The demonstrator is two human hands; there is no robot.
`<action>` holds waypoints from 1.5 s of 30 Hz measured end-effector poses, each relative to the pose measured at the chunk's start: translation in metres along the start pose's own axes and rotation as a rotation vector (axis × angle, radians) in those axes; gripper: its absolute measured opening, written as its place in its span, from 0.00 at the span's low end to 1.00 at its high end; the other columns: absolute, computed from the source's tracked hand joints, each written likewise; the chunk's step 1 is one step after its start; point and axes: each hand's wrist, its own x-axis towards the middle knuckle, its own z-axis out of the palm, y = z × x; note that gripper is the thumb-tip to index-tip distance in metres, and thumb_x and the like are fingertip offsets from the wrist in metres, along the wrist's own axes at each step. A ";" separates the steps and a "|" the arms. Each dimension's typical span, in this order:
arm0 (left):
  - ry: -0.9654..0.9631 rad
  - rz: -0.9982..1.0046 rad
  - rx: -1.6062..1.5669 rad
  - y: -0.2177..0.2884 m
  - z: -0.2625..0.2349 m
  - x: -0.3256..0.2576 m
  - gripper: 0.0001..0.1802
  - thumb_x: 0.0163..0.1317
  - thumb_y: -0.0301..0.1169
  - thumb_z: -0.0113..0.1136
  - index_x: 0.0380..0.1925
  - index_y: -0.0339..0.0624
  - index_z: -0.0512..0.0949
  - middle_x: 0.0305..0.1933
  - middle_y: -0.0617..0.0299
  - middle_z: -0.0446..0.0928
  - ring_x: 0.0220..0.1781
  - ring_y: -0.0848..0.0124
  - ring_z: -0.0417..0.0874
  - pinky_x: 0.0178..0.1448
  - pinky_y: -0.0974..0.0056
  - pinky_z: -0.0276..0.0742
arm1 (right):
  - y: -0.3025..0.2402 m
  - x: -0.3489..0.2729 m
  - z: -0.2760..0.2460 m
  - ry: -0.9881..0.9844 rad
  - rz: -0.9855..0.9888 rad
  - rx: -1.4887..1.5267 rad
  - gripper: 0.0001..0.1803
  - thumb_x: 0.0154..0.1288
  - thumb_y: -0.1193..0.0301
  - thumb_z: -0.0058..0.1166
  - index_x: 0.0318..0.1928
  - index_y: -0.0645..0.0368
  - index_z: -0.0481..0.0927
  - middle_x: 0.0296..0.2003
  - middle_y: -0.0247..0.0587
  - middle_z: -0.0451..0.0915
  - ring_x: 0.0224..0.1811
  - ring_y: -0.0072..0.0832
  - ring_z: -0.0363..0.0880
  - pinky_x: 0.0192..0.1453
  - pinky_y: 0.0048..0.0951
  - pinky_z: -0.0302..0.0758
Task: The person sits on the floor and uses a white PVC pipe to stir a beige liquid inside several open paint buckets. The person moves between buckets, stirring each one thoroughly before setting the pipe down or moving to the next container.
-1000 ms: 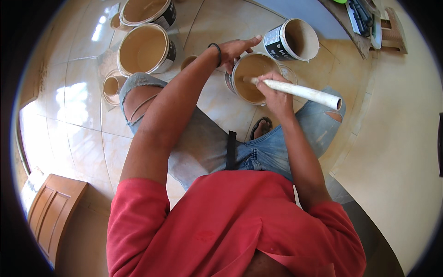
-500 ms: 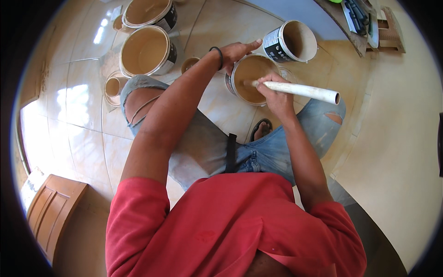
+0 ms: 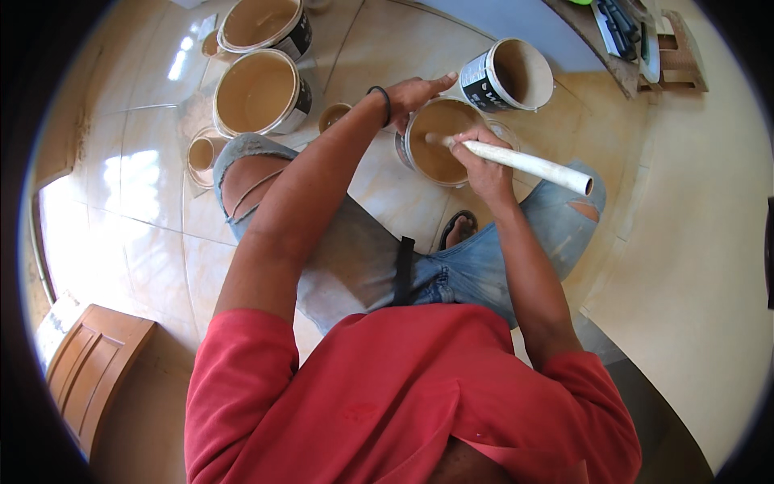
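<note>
- While the person crouches over the tiled floor [image 3: 153, 202], the paint bucket [image 3: 439, 173] being worked sits between the knees at about 12 o'clock from the chest, filled with tan liquid, and both hands meet at its rim.
- Two larger buckets [image 3: 260, 93] of the same tan liquid stand well apart at about 10 o'clock from it, and an emptied bucket [image 3: 512, 77] lies tipped on its side just beside it at 1 o'clock, mouth facing right.
- Running from 10 o'clock down to 4 o'clock, the white pipe [image 3: 524, 163] has its long axis slanted across the bucket: the low end dips into the liquid near the centre, the open end sticks out past the rim toward the right knee.
- Wrapped around the pipe's lower part, the right hand [image 3: 484, 165] has its fingers closed in a full grip on it, right above the bucket's 3 o'clock edge, so this hand is the nearer one to the pipe.
- Resting at the bucket's 11 o'clock edge, the left hand [image 3: 415, 93] lies with fingers stretched along the rim, touching it rather than clenching; whether the thumb hooks inside cannot be told.
- Small cups [image 3: 201, 151] with tan dregs stand near the left knee.
</note>
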 end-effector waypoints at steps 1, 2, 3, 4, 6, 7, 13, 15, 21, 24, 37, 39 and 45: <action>0.003 0.006 0.003 0.000 0.000 0.000 0.68 0.56 0.85 0.40 0.69 0.26 0.69 0.70 0.18 0.61 0.65 0.27 0.75 0.54 0.36 0.86 | 0.002 0.005 0.000 0.027 -0.068 -0.008 0.05 0.59 0.77 0.63 0.34 0.63 0.81 0.28 0.41 0.83 0.32 0.25 0.81 0.39 0.31 0.78; -0.010 -0.003 0.000 0.000 -0.001 0.001 0.68 0.56 0.85 0.40 0.69 0.26 0.69 0.70 0.18 0.61 0.65 0.27 0.75 0.54 0.36 0.86 | 0.005 0.008 -0.001 0.052 -0.132 -0.019 0.04 0.59 0.77 0.63 0.34 0.64 0.81 0.28 0.41 0.83 0.32 0.24 0.81 0.39 0.30 0.78; -0.024 -0.012 -0.004 0.000 -0.002 0.002 0.68 0.56 0.85 0.41 0.69 0.27 0.69 0.70 0.18 0.61 0.66 0.27 0.74 0.55 0.36 0.86 | 0.011 0.007 -0.006 0.074 -0.120 -0.032 0.04 0.59 0.78 0.63 0.34 0.64 0.81 0.28 0.41 0.83 0.32 0.24 0.81 0.39 0.30 0.78; -0.037 -0.021 -0.008 -0.001 -0.002 0.003 0.68 0.56 0.85 0.41 0.69 0.27 0.69 0.70 0.18 0.60 0.66 0.26 0.73 0.55 0.36 0.85 | 0.021 0.004 -0.014 0.096 -0.109 -0.046 0.04 0.58 0.78 0.63 0.34 0.64 0.81 0.28 0.41 0.83 0.31 0.24 0.81 0.39 0.30 0.77; -0.009 -0.010 -0.029 -0.004 0.000 0.005 0.68 0.55 0.85 0.41 0.69 0.27 0.69 0.70 0.18 0.60 0.67 0.26 0.72 0.56 0.36 0.85 | 0.023 0.001 -0.020 0.100 -0.043 -0.062 0.04 0.58 0.78 0.63 0.34 0.64 0.81 0.28 0.41 0.83 0.31 0.25 0.81 0.39 0.30 0.77; 0.005 -0.005 -0.040 -0.005 0.001 0.006 0.68 0.55 0.85 0.41 0.69 0.27 0.69 0.70 0.17 0.60 0.67 0.25 0.72 0.57 0.35 0.84 | 0.023 -0.005 -0.022 0.084 0.014 -0.065 0.05 0.58 0.78 0.63 0.35 0.64 0.81 0.28 0.41 0.83 0.31 0.26 0.81 0.39 0.31 0.78; -0.045 -0.046 -0.043 -0.002 -0.003 0.004 0.67 0.56 0.84 0.42 0.70 0.28 0.68 0.72 0.18 0.59 0.70 0.24 0.67 0.59 0.34 0.82 | 0.010 -0.002 -0.004 0.072 0.038 0.018 0.05 0.59 0.78 0.64 0.35 0.63 0.82 0.27 0.41 0.82 0.32 0.28 0.82 0.40 0.31 0.79; -0.048 -0.049 -0.022 0.003 -0.002 -0.002 0.67 0.55 0.85 0.42 0.70 0.29 0.68 0.71 0.19 0.60 0.70 0.23 0.67 0.60 0.34 0.81 | 0.015 0.003 -0.003 0.132 -0.026 0.002 0.04 0.59 0.78 0.64 0.35 0.63 0.82 0.28 0.41 0.82 0.32 0.28 0.82 0.40 0.30 0.79; 0.019 -0.023 -0.035 -0.001 0.002 -0.003 0.66 0.55 0.85 0.41 0.70 0.31 0.70 0.68 0.20 0.63 0.66 0.22 0.71 0.59 0.34 0.82 | 0.029 0.007 -0.007 0.252 -0.022 -0.018 0.04 0.60 0.78 0.63 0.35 0.64 0.81 0.31 0.41 0.84 0.34 0.28 0.83 0.43 0.29 0.79; 0.009 -0.013 -0.015 0.005 0.001 -0.006 0.66 0.54 0.85 0.41 0.70 0.31 0.70 0.68 0.19 0.63 0.66 0.21 0.71 0.59 0.34 0.82 | 0.030 0.011 -0.002 0.222 0.055 0.099 0.06 0.60 0.76 0.64 0.34 0.64 0.81 0.32 0.40 0.84 0.34 0.26 0.83 0.43 0.29 0.78; 0.010 -0.034 -0.015 -0.001 0.000 -0.002 0.65 0.55 0.85 0.41 0.69 0.32 0.71 0.68 0.20 0.64 0.66 0.22 0.72 0.58 0.34 0.82 | 0.003 -0.006 -0.034 -0.221 0.157 -0.138 0.05 0.56 0.76 0.64 0.30 0.63 0.80 0.25 0.39 0.82 0.29 0.24 0.80 0.36 0.32 0.76; -0.001 -0.030 -0.013 -0.002 0.000 0.000 0.65 0.56 0.84 0.42 0.69 0.32 0.70 0.68 0.20 0.64 0.66 0.23 0.72 0.59 0.34 0.82 | 0.009 -0.002 -0.042 -0.193 0.117 -0.189 0.06 0.56 0.76 0.64 0.31 0.63 0.80 0.26 0.40 0.82 0.29 0.27 0.81 0.37 0.33 0.77; -0.005 -0.039 -0.044 -0.004 0.000 0.004 0.65 0.57 0.83 0.42 0.71 0.32 0.69 0.68 0.20 0.64 0.66 0.23 0.72 0.59 0.33 0.82 | 0.026 0.016 -0.037 0.091 -0.010 -0.139 0.06 0.58 0.75 0.66 0.34 0.63 0.82 0.30 0.42 0.84 0.33 0.29 0.83 0.42 0.31 0.79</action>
